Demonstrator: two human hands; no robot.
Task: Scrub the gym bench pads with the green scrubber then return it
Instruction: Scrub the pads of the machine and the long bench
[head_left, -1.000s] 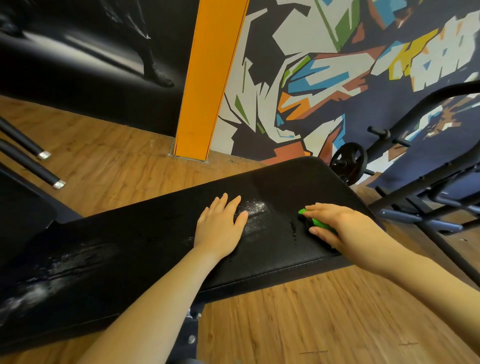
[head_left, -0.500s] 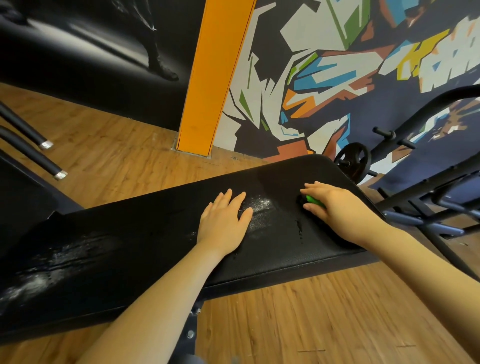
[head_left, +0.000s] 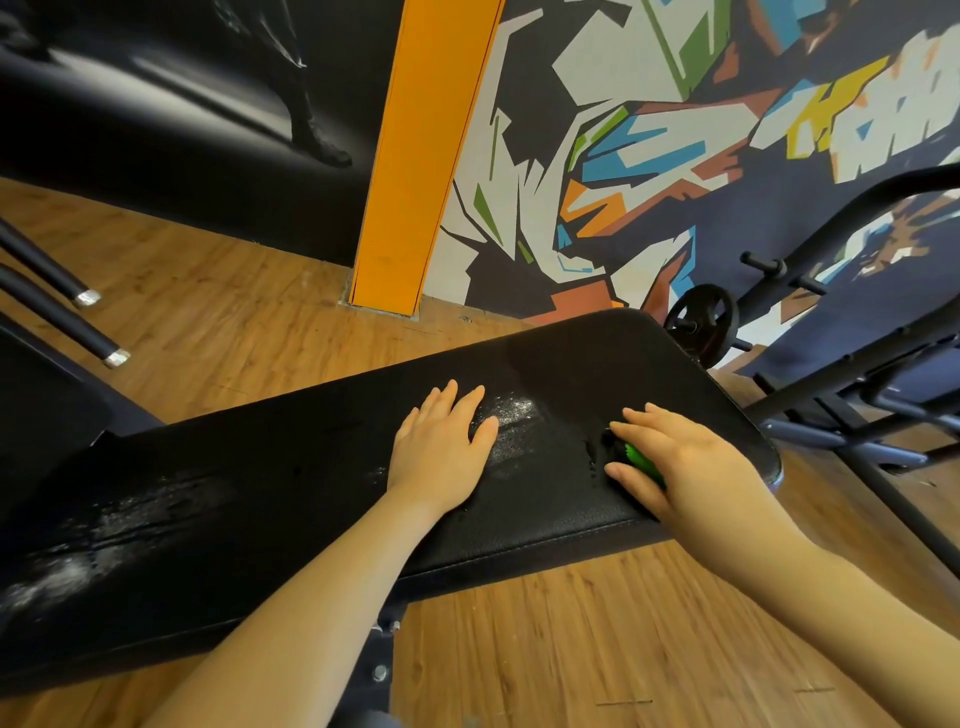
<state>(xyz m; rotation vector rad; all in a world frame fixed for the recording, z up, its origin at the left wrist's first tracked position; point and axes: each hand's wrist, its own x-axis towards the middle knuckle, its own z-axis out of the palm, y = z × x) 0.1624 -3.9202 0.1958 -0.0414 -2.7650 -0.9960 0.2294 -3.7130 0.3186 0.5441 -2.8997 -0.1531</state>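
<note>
Foam streaks (head_left: 78, 566) mark the near-left of the bench pad (head_left: 291, 483), with more beside the left hand (head_left: 441, 447), which lies flat, fingers straight. At the right end the right hand (head_left: 691, 467) grips the green scrubber (head_left: 640, 458) against the pad. Scrubbing looks midway; return remains.

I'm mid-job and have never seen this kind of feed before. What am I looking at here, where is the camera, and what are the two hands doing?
There is no machine: these are a person's two bare hands, filmed by one wide-angle camera worn on the head, looking forward and down. The long black surface is a gym bench pad, with wet, foamy streaks on it. The left hand lies flat on the pad, fingers straight, holding nothing. The right hand grips the green scrubber and presses it on the pad near its right end; only a bit of green shows under the fingers. Beyond are a wooden floor, an orange pillar and a painted wall.
</note>
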